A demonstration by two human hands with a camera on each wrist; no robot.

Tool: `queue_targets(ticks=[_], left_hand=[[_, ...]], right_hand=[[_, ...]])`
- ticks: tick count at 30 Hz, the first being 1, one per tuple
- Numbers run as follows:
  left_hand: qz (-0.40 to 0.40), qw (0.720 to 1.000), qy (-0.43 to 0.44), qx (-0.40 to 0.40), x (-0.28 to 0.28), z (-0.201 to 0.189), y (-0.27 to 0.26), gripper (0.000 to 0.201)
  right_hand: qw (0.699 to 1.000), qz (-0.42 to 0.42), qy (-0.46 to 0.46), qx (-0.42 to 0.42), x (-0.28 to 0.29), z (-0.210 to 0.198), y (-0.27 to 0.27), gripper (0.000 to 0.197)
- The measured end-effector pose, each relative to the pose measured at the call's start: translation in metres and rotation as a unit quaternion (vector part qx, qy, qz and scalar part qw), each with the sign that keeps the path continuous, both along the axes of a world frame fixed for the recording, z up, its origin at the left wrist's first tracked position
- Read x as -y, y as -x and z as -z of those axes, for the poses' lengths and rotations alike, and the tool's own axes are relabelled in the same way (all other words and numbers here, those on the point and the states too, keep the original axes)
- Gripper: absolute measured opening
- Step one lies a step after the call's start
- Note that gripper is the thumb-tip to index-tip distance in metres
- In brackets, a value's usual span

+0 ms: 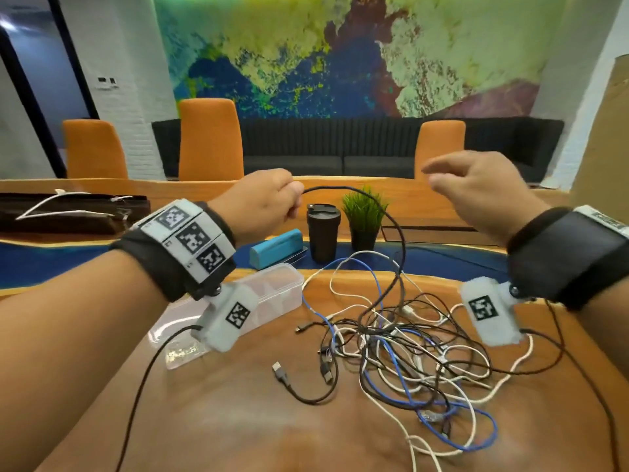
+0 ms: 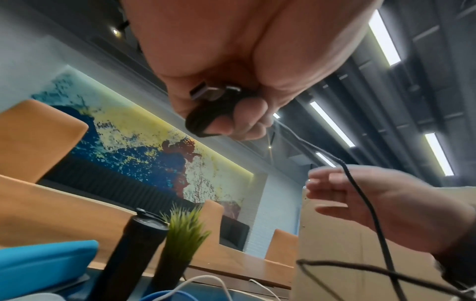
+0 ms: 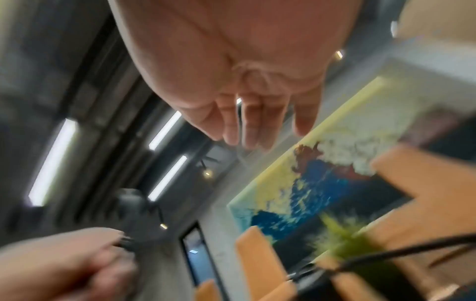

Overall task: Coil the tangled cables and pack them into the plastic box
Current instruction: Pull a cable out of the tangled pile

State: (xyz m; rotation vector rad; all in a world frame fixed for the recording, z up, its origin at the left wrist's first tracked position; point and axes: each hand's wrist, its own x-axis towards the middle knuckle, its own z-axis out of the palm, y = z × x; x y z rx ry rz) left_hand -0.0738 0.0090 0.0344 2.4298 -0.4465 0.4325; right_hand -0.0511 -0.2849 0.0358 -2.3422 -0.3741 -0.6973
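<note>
A tangle of black, white and blue cables (image 1: pixel 401 345) lies on the wooden table. My left hand (image 1: pixel 269 202) is raised above it and grips a black cable (image 1: pixel 394 219) near its USB plug (image 2: pixel 211 92); a small coil of that cable loops round its fingers (image 2: pixel 229 122). The cable arcs right and drops into the tangle. My right hand (image 1: pixel 476 189) hovers to the right with straight, empty fingers (image 3: pixel 252 126). The clear plastic box (image 1: pixel 272 291) stands left of the tangle, partly behind my left wrist.
Behind the tangle stand a black tumbler (image 1: pixel 322 233), a small potted plant (image 1: pixel 364 219) and a teal case (image 1: pixel 275 248). A loose black USB cable (image 1: pixel 296 383) lies near the front. Orange chairs (image 1: pixel 209 137) line the far side. A dark bag (image 1: pixel 68 212) sits far left.
</note>
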Motion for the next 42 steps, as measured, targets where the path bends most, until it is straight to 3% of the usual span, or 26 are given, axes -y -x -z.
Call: queue_targets(ticks=[2, 4, 6, 8, 10, 12, 15, 20, 21, 22, 23, 25, 26, 27, 28, 30, 32, 37, 40, 42], left_hand=[[0.006, 0.999, 0.034, -0.028, 0.012, -0.004, 0.001, 0.034], [0.021, 0.993, 0.087, -0.073, 0.021, -0.006, 0.003, 0.031], [0.048, 0.971, 0.183, -0.146, 0.026, -0.006, 0.008, 0.028], [0.091, 0.919, 0.302, -0.236, 0.026, -0.004, 0.013, 0.029], [0.136, 0.857, 0.387, -0.31, 0.024, -0.003, 0.019, 0.031], [0.184, 0.795, 0.457, -0.354, 0.025, -0.004, 0.025, 0.031], [0.239, 0.707, 0.558, -0.362, 0.034, -0.005, 0.026, 0.033], [0.226, 0.661, 0.668, -0.257, 0.045, -0.007, 0.019, 0.033], [0.22, 0.672, 0.67, -0.225, 0.047, -0.008, 0.018, 0.032], [0.207, 0.703, 0.653, -0.192, 0.05, -0.008, 0.018, 0.03], [0.19, 0.753, 0.61, -0.155, 0.053, -0.007, 0.018, 0.027], [0.147, 0.886, 0.436, -0.059, 0.056, 0.001, 0.016, 0.021], [0.135, 0.939, 0.317, -0.003, 0.058, 0.007, 0.016, 0.02], [0.129, 0.97, 0.2, 0.045, 0.059, 0.013, 0.016, 0.02], [0.124, 0.984, 0.097, 0.079, 0.059, 0.018, 0.016, 0.02], [0.111, 0.984, -0.057, 0.124, 0.06, 0.025, 0.017, 0.024], [0.114, 0.975, -0.135, 0.135, 0.057, 0.028, 0.017, 0.03], [0.187, 0.954, -0.202, 0.115, 0.041, 0.034, 0.024, 0.04], [0.157, 0.946, -0.262, 0.112, 0.038, 0.033, 0.025, 0.027], [0.121, 0.953, -0.257, 0.106, 0.031, 0.029, 0.021, 0.019]], right_hand=[[0.985, -0.133, -0.092, -0.058, -0.033, -0.007, 0.026, 0.027], [0.979, -0.182, -0.015, -0.086, -0.059, -0.005, 0.04, 0.035], [0.972, -0.201, -0.042, -0.112, -0.073, 0.001, 0.039, 0.026], [0.948, -0.214, -0.179, -0.156, -0.073, 0.001, 0.03, 0.013], [0.927, -0.207, -0.261, -0.172, -0.064, 0.001, 0.02, 0.018], [0.931, -0.187, -0.266, -0.167, -0.058, 0.008, 0.014, 0.021], [0.958, -0.154, -0.199, -0.139, -0.068, 0.032, 0.02, 0.023], [0.955, -0.201, -0.109, -0.189, -0.083, 0.062, 0.044, 0.018], [0.955, -0.201, -0.048, -0.211, -0.083, 0.066, 0.048, 0.02], [0.955, -0.195, 0.035, -0.22, -0.083, 0.068, 0.053, 0.026], [0.949, -0.189, 0.123, -0.222, -0.083, 0.068, 0.056, 0.033], [0.926, -0.186, 0.247, -0.215, -0.083, 0.06, 0.064, 0.047], [0.917, -0.189, 0.282, -0.209, -0.083, 0.054, 0.067, 0.051], [0.91, -0.191, 0.314, -0.194, -0.084, 0.046, 0.07, 0.052], [0.902, -0.189, 0.349, -0.172, -0.084, 0.038, 0.073, 0.048], [0.89, -0.185, 0.396, -0.13, -0.082, 0.024, 0.078, 0.035], [0.885, -0.186, 0.413, -0.106, -0.075, 0.009, 0.081, 0.02], [0.898, -0.162, 0.408, -0.04, -0.051, -0.018, 0.064, 0.007], [0.882, -0.111, 0.45, -0.085, -0.043, -0.02, 0.049, 0.003], [0.889, -0.09, 0.433, -0.117, -0.037, -0.016, 0.041, 0.003]])
